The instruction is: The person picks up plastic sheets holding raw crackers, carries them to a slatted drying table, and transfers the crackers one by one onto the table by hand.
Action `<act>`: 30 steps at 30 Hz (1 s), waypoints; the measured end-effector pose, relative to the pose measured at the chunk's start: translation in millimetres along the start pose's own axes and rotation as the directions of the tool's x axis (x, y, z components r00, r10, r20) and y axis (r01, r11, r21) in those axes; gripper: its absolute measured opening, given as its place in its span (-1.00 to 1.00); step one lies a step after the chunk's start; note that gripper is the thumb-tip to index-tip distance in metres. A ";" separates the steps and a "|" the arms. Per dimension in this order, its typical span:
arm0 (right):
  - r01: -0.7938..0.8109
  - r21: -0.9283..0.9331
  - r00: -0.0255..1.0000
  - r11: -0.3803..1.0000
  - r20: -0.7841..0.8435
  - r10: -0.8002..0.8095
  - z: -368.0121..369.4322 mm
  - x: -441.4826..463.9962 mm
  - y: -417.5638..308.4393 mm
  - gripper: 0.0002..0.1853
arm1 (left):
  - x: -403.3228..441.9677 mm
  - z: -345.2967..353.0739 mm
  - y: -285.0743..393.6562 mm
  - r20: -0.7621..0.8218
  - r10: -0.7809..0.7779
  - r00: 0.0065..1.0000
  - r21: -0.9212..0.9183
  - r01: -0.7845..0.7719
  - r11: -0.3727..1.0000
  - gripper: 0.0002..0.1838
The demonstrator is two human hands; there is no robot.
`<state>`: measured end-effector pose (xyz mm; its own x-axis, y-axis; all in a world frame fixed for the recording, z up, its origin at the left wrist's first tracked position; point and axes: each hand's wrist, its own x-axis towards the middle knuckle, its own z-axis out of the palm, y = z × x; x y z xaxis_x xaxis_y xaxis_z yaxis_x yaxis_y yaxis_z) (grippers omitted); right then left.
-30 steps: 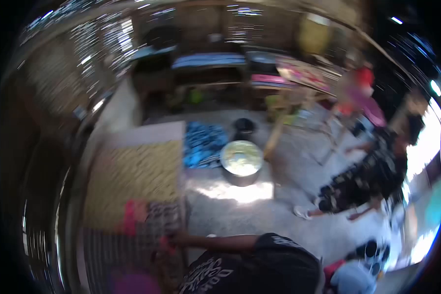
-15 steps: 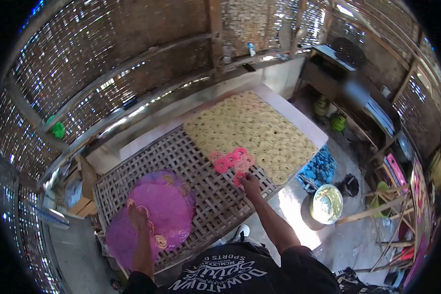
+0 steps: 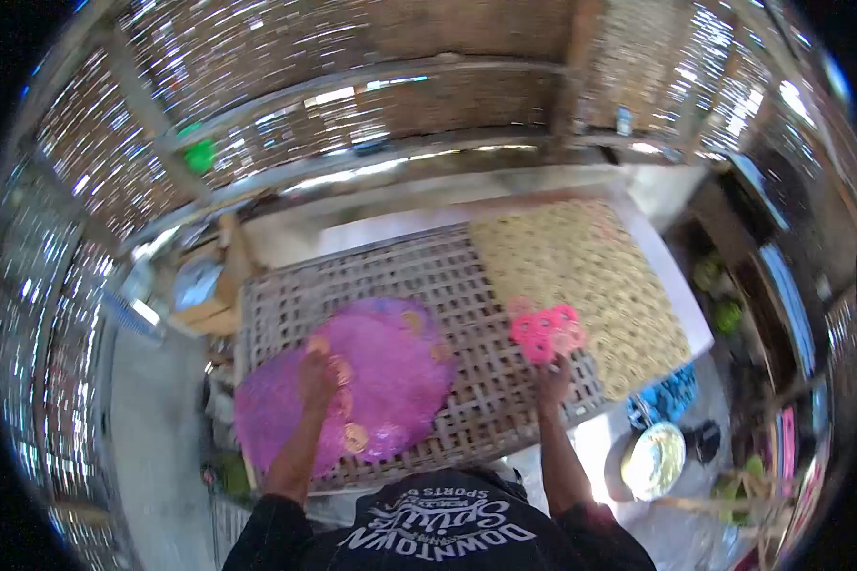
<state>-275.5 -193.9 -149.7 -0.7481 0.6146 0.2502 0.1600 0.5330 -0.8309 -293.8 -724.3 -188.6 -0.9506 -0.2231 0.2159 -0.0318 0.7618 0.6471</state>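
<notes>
A woven lattice rack (image 3: 390, 252) spans the middle. Two overlapping purple round sheets (image 3: 390, 352) lie on its left half, with a few pale coils (image 3: 354, 438) on them. My left hand (image 3: 317, 381) is over the purple sheets beside pale coils; its fingers are blurred, and I cannot make out whether it holds one. Many yellowish coils (image 3: 581, 266) cover the rack's right part. Next to them lies a cluster of pink coils (image 3: 541, 333). My right hand (image 3: 553, 373) is at the lower edge of this cluster, its fingers closed at a pink coil.
A cardboard box (image 3: 205, 290) stands left of the rack. Right of it, on the floor, are a bowl with pale contents (image 3: 654, 462), a black container (image 3: 705, 441) and blue cloth (image 3: 671, 392). A woven wall (image 3: 467, 38) with beams rises behind the rack.
The view has swung left, so the rack appears further right and more level. Both hands remain near the same places, left over the purple sheets and right by the pink coils.
</notes>
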 end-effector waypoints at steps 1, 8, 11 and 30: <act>0.010 0.038 0.999 0.999 0.034 -0.011 -1.3 -11.5 -5.2 -0.62 | -0.9 -6.5 -1.2 0.001 0.054 0.999 0.010 -0.054 0.998 -0.61; 0.122 -0.081 0.964 0.989 0.246 -0.099 -10.6 -91.0 -15.6 -0.67 | 1.5 -34.0 76.8 0.103 0.093 0.990 0.371 -0.125 0.920 -0.59; 0.194 -0.149 0.951 0.969 0.273 -0.149 -6.1 -95.0 -10.4 -0.69 | -4.9 -34.6 96.0 0.148 0.080 0.986 0.456 -0.139 0.879 -0.55; 0.129 0.177 0.965 0.976 0.205 -0.165 6.8 -89.0 -31.6 -0.69 | 31.3 -61.7 104.9 -0.346 -0.547 0.762 -0.228 0.497 0.837 -0.67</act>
<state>-218.4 -269.4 -149.1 -0.8802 0.3858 0.2764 -0.0543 0.4966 -0.8663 -307.8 -688.9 -68.8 -0.6006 -0.7970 0.0636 -0.4288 0.3882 0.8158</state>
